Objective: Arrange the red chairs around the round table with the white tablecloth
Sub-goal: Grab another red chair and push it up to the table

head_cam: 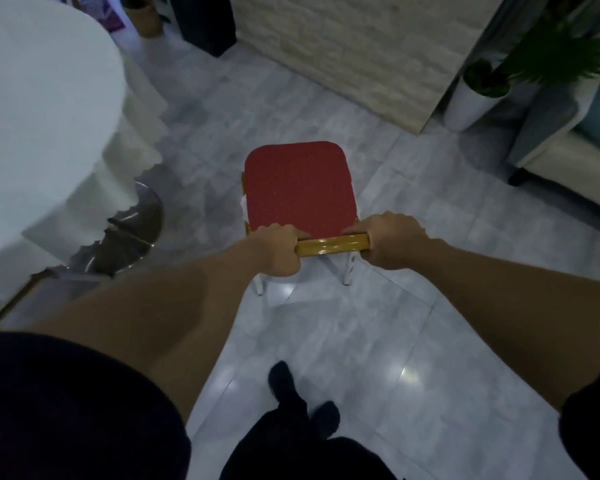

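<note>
A red chair with a dotted red seat and a gold frame stands on the pale tiled floor in the middle of the head view, seen from behind and above. My left hand grips the left end of its gold top rail. My right hand grips the right end of the same rail. The round table with the white tablecloth fills the left side, its cloth hanging in folds over a shiny metal base. The chair stands apart from the table, to its right.
A pale stone-faced wall block rises behind the chair. A potted plant in a white pot and a sofa corner are at the right. A dark column stands at the back. My dark shoes are below the chair.
</note>
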